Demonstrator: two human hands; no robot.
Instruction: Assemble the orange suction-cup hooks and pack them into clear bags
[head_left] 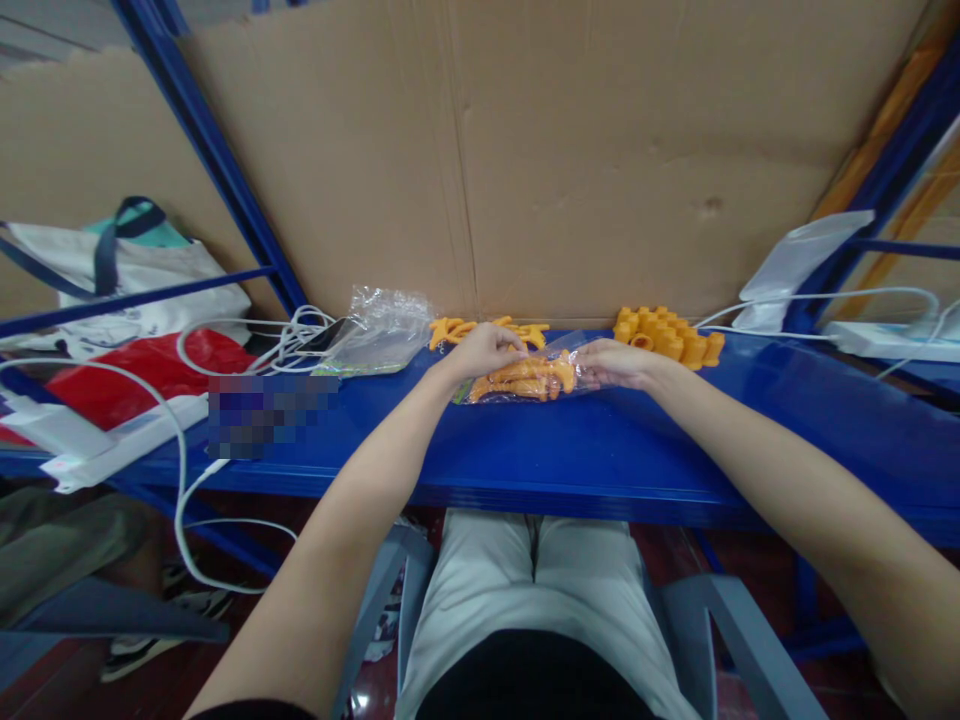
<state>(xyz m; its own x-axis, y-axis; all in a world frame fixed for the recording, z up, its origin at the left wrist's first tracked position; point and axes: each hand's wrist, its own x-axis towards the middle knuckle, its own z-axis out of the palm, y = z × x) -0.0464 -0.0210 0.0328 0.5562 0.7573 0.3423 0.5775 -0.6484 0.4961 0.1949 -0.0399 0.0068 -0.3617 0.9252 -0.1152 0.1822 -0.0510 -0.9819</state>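
Observation:
A clear plastic bag (480, 396) lies at the middle of the blue table, with several orange plastic pieces (529, 380) inside it. My right hand (611, 362) grips the bag's right end, its fingertips partly hidden by the film. Over the bag's back left side, my left hand (487, 350) has its fingers curled together; what they pinch, if anything, is hidden. Just behind that hand are loose orange pieces (448, 331), partly covered by it. To the right of my right hand stands a cluster of orange knobby blocks (667, 336).
Empty clear bags (382, 335) lie left of the loose pieces. Farther left are white cables (304, 330), a power strip (124, 440), a red bag (150, 375) and a white tote (150, 285). Cardboard (525, 160) walls the back. Another person's leg (75, 540) shows lower left.

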